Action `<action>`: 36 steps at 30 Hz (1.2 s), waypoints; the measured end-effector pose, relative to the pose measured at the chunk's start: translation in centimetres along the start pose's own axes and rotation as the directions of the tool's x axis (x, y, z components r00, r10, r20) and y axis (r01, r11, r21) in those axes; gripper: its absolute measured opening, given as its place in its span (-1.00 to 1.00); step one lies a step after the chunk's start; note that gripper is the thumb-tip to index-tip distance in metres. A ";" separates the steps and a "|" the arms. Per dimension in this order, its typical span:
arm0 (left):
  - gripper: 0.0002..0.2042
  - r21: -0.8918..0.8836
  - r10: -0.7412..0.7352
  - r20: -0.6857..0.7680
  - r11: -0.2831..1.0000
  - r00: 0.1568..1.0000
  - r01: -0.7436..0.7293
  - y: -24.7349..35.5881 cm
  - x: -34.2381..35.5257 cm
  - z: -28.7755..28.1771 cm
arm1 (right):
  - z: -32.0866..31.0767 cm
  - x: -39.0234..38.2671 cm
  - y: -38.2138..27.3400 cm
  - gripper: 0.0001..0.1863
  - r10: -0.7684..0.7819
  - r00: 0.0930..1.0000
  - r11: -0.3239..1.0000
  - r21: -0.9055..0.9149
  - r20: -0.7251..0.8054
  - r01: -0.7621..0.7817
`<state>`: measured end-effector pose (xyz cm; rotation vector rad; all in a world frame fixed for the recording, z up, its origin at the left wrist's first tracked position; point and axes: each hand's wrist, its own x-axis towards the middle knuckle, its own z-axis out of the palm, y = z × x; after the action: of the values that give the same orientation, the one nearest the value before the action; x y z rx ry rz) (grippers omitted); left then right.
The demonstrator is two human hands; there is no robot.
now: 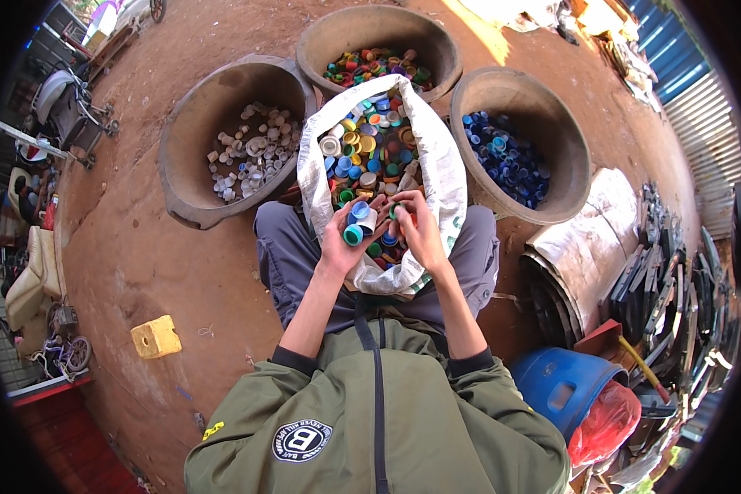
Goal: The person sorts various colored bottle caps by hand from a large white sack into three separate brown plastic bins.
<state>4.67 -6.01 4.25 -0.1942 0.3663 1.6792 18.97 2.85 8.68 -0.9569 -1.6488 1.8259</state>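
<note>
A white woven sack point(442, 156) stands between my knees, its rim rolled back, full of mixed-colour bottle caps point(368, 148). Over the near part of its mouth, my left hand point(340, 245) cups several bottle caps point(361, 212), blue, white and teal. Close beside it, the fingers of my right hand point(420, 230) are bent around a green bottle cap point(394, 212), partly hidden by them. A red-orange piece shows near those fingers; whether it is held or lies in the sack is unclear.
Three large basins surround the sack: one point(181, 156) with white caps on the left, one point(379, 23) with mixed caps at the far side, one point(570, 136) with blue caps on the right. A yellow block point(156, 337) lies left; a blue barrel point(556, 387) lies right.
</note>
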 end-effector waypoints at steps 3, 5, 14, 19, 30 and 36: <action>-0.69 0.074 0.028 -0.043 0.997 0.999 -0.025 0.3 0.8 -2.6 | 1.2 -0.8 0.4 -0.84 -0.305 0.926 0.871 -0.327 0.223 0.365; -0.71 0.098 0.029 -0.104 0.995 0.994 -0.018 0.1 1.0 -2.4 | 1.6 -0.9 1.1 -0.79 -0.478 0.797 0.615 -0.506 0.370 0.604; -0.72 0.238 0.073 -0.148 0.971 0.986 -0.036 0.3 1.5 -3.5 | 2.8 -0.8 2.5 -0.57 -0.438 0.811 0.514 -0.632 0.387 0.579; -0.73 0.172 0.010 -0.173 0.985 0.985 0.020 1.0 1.1 -2.0 | 2.4 -0.7 1.6 -0.61 -0.509 0.854 0.745 -0.442 0.106 0.499; -0.59 -0.113 -0.034 0.111 0.993 0.993 0.047 1.3 -0.1 -0.3 | 0.2 -1.9 2.2 -0.61 0.050 0.983 0.610 0.775 0.174 -0.168; -0.49 -0.182 -0.038 0.181 0.981 0.983 0.071 1.3 -0.3 0.1 | -0.3 -1.0 2.3 -0.51 0.133 0.970 0.171 0.959 0.205 -0.226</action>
<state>3.42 -6.44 4.61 -0.1912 0.0687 1.6620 20.02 1.93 6.63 -0.4159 -0.0167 2.4741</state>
